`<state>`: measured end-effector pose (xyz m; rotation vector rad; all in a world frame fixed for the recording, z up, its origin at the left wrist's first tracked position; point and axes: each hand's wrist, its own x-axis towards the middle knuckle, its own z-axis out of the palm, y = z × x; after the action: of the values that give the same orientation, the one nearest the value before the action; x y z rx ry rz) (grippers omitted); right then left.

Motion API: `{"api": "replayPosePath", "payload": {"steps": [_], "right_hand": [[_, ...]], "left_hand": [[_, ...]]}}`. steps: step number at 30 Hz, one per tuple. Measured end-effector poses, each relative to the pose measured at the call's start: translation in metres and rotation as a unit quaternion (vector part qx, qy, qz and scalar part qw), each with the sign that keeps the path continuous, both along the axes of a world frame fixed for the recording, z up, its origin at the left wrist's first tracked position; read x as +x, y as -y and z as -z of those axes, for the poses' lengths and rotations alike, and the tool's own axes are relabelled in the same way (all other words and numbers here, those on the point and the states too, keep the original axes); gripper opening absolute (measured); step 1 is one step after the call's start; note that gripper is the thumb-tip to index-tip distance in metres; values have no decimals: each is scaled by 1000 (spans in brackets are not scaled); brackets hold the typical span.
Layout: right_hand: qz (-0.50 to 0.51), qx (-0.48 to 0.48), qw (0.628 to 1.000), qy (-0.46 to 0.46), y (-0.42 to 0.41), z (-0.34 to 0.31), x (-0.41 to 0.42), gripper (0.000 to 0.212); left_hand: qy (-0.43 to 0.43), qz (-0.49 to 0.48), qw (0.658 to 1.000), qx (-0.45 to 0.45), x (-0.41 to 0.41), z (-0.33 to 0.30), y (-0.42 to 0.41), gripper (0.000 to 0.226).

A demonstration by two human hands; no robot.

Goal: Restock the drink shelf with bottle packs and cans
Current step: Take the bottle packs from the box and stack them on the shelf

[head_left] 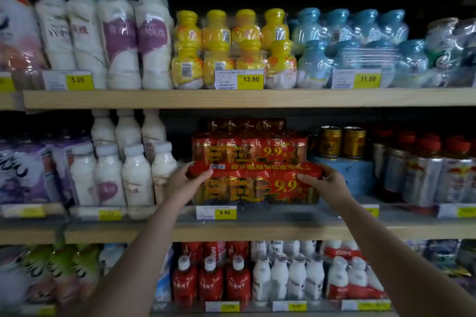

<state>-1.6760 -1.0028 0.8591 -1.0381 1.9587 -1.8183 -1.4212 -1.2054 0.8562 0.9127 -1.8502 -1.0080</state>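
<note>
A shop's drinks aisle, wooden shelves (231, 99) stacked above and below the hands, shrink-wrapped bottle packs (233, 51) in rows, yellow price tags (251, 79) clipped along each shelf edge, gold cans (342, 142) upper right of the hands

On the middle shelf (257, 230) a bottle pack (255, 185) stands at the front, with a second pack (247, 148) behind it and a third stacked on that. The left hand (185, 183) grips the front pack's left end, the right hand (327, 183) its right end. Loose bottles (123, 175) stand to the left; two cans (341, 141) sit on a box (353, 175) to the right.
</note>
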Motion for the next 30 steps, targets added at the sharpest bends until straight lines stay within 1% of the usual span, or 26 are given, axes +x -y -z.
{"api": "replayPosePath", "payload": {"steps": [3, 6, 8, 10, 12, 13, 14, 15, 17, 25, 28, 30], "right_hand": [[6, 45, 999, -12, 1, 9, -1, 53], [3, 76, 997, -26, -1, 8, -1, 51], [8, 102, 993, -53, -5, 5, 2, 53], [23, 126, 987, -95, -7, 3, 5, 61], [36, 129, 984, -118, -11, 0, 8, 64], [40, 126, 983, -125, -12, 0, 10, 63], [42, 127, 983, -129, -12, 1, 10, 60], [45, 129, 982, -134, -13, 2, 11, 59], [53, 138, 979, -143, -12, 4, 11, 62], [44, 157, 976, -142, 5, 9, 22, 62], [25, 166, 976, -138, -1, 8, 26, 66], [14, 179, 969, -170, -9, 2, 33, 69]], "left_hand": [[76, -22, 996, -45, -1, 14, 6, 43], [117, -25, 991, -64, 1, 15, 6, 46], [150, -55, 980, -119, -1, 16, -2, 47], [177, -94, 949, -244, -8, 21, -16, 55], [223, -92, 892, -382, -17, 30, -32, 60], [247, -85, 866, -426, -20, 33, -37, 60], [267, -84, 849, -448, -22, 36, -39, 60], [278, -89, 841, -455, -21, 38, -39, 60], [288, -96, 836, -457, -18, 40, -36, 58], [294, -119, 825, -468, 4, 39, -26, 53], [295, -113, 830, -459, 3, 38, -29, 54], [280, -110, 842, -449, 5, 34, -35, 54]]}}
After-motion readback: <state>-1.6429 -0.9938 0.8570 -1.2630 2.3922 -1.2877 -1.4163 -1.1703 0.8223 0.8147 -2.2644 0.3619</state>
